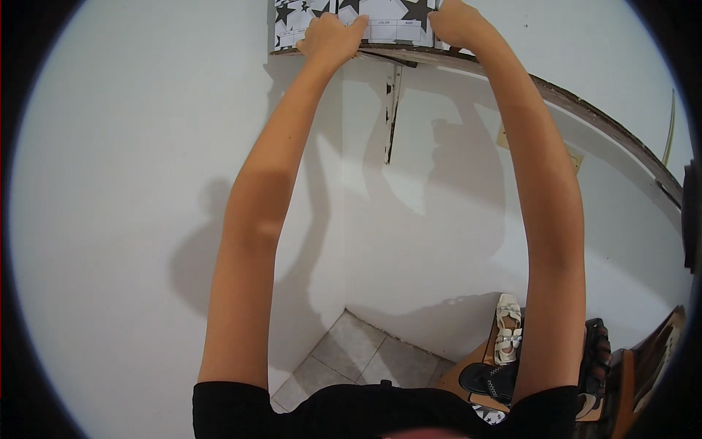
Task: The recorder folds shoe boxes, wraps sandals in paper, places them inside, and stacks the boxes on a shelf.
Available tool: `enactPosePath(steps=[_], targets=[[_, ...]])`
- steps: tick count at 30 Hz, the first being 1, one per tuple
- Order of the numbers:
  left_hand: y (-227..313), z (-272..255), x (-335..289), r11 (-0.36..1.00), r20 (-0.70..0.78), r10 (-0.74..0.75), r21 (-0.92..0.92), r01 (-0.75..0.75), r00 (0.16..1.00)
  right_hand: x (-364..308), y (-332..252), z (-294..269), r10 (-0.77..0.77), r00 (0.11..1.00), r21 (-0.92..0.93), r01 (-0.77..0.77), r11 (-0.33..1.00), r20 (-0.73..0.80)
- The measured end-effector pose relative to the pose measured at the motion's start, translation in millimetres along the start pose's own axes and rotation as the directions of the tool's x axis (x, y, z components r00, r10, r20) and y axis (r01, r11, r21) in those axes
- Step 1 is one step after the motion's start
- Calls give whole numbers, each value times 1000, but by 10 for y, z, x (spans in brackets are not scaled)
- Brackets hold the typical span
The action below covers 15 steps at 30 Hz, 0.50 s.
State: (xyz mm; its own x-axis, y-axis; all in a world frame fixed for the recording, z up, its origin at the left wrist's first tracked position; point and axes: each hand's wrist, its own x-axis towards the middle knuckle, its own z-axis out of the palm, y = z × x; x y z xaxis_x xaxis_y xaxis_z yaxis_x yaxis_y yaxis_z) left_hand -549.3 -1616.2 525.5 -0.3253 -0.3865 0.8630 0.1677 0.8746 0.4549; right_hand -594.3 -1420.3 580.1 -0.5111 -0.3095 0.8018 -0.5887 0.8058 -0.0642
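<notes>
Up at the top edge of the view, both my arms reach to a shelf (570, 99) that holds white shoe boxes printed with black stars. My left hand (333, 42) is closed at the left side of the middle shoe box (395, 31), its thumb lying on the box's front. It partly covers the seam with the neighbouring shoe box (289, 22) on the left. At the middle box's right edge, my right hand (459, 25) grips with curled fingers. The far fingers of both hands are hidden. The middle box rests at the shelf's front edge.
A metal bracket (393, 113) hangs below the shelf on the white wall. Lower right, a white sandal (507, 329), a black sandal (488, 382) and dark footwear (596, 358) lie on a wooden surface. Grey floor tiles (349, 345) show in the corner.
</notes>
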Motion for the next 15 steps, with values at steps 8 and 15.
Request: enactPosePath(steps=[8,15], targets=[[-5,1,-27,993,76,51,-107,-43,996,-201,-192,96,-82,993,50,86,995,-84],[30,44,-29,996,26,42,-85,-39,999,-303,-295,22,14,999,25,-12,1000,-51]])
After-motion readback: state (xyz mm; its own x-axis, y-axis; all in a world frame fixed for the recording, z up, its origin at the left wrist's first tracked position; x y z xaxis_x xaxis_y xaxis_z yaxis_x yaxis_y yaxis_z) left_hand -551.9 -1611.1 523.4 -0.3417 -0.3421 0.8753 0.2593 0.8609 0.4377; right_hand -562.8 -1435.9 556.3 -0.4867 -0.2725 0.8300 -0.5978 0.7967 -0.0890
